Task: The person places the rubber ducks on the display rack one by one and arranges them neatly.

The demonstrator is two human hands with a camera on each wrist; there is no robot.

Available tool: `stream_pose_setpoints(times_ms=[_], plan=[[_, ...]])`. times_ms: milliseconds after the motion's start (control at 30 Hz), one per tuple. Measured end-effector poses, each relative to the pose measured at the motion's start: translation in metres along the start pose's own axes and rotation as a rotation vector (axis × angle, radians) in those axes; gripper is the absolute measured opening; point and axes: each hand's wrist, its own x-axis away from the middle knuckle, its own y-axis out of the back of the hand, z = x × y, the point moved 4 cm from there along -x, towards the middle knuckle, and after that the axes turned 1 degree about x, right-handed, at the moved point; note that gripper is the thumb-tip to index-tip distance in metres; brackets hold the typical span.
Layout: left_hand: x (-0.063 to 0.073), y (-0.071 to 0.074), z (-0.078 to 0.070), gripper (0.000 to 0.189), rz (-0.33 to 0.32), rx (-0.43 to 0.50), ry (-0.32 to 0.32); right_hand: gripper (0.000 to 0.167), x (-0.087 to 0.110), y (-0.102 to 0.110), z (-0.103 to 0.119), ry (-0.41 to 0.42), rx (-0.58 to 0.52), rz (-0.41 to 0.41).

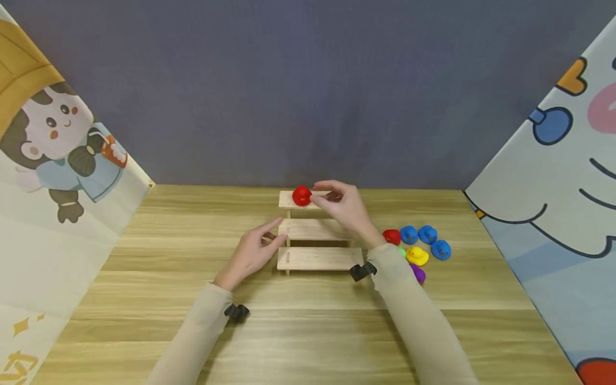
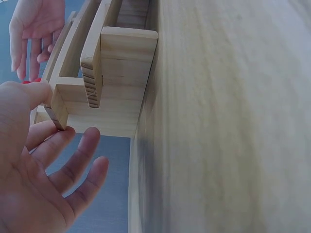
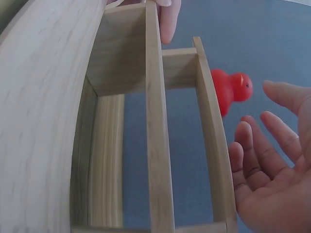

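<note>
A three-step wooden stand [image 1: 320, 259] is set on the table, and a red toy duck [image 1: 301, 196] sits near the left end of its top step. My left hand [image 1: 252, 248] holds the left end of the middle step, thumb on one side and forefinger on the other; its other fingers spread free in the left wrist view. Over the top step, my right hand [image 1: 343, 206] is beside the duck with nothing in its grasp. The right wrist view shows a gap between its thumb [image 3: 284, 96] and the duck [image 3: 240, 87], with the fingers loosely bent.
Right of the stand lies a group of toy ducks: several blue ones [image 1: 428, 234], a yellow one [image 1: 417, 256], a purple one [image 1: 419, 274], a red one [image 1: 392, 236] and a partly hidden green one. A grey wall [image 1: 308, 96] rises behind the table; printed panels flank it.
</note>
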Motion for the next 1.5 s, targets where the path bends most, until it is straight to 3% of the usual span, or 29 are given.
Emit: stream_pose_setpoints(times_ms=[333, 1000, 1333, 1500], plan=[[0.0, 0.001, 0.003, 0.058, -0.006, 0.011, 0.01, 0.031, 0.025, 0.03, -0.01, 0.039, -0.026, -0.066], [0.001, 0.0, 0.001, 0.059, 0.005, 0.002, 0.01, 0.037, 0.083, 0.099, -0.056, -0.064, 0.08, -0.143], [0.002, -0.001, 0.001, 0.059, 0.003, 0.012, 0.022, 0.035, 0.11, 0.139, -0.081, -0.07, 0.102, -0.229], [0.001, -0.001, 0.002, 0.058, 0.004, 0.016, 0.033, 0.04, 0.118, 0.158, -0.097, -0.114, 0.108, -0.261]])
